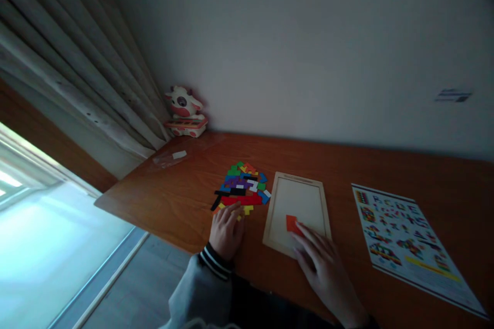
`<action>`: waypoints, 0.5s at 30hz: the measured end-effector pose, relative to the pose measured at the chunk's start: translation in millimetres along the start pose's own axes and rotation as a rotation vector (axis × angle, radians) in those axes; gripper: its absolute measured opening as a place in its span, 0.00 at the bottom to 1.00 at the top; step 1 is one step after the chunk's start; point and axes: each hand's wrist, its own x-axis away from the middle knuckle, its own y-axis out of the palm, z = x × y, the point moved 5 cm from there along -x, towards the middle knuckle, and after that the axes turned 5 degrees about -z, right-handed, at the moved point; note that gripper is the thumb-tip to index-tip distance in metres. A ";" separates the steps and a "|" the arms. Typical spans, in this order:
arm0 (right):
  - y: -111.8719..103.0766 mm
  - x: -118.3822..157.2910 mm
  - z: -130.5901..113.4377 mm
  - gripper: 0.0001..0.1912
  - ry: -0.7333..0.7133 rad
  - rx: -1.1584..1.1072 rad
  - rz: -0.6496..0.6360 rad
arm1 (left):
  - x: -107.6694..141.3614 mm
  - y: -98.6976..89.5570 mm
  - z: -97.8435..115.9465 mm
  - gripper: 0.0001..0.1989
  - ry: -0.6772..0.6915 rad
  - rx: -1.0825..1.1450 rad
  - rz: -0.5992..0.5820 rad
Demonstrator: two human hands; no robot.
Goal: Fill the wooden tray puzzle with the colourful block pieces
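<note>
A shallow wooden puzzle tray (327, 211) with a pale bottom lies on the table. In its lower part sits an orange puzzle piece (291, 222). My right hand (322, 262) reaches over the tray's near edge, its fingertips touching this piece and partly covering it; the fingers are stretched out and the thumb stands apart. Left of the tray spreads a heap of colourful flat puzzle pieces (239, 183), in green, purple, blue, black, red and yellow. My left hand (227, 229) rests at the near side of that heap, fingers extended over a few yellow and orange pieces.
A printed pattern sheet (409, 236) lies on the wooden table (185, 205) to the right. At the back left corner stands a cow-shaped toy keyboard (186, 113), with a clear plastic bag (165, 159) in front. A curtain (77, 61) hangs at the left, beside the wall.
</note>
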 end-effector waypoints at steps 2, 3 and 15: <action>-0.4 1.4 1.8 0.19 0.016 -0.006 0.029 | 4.1 -12.2 -28.8 0.13 -0.055 -0.090 0.037; -0.6 2.1 2.6 0.19 0.022 -0.009 0.041 | 6.6 -17.6 -40.7 0.14 -0.078 -0.124 0.052; -13.5 -75.7 -37.7 0.15 -0.108 0.011 -0.138 | 22.5 -14.0 -67.4 0.17 -0.055 -0.038 0.000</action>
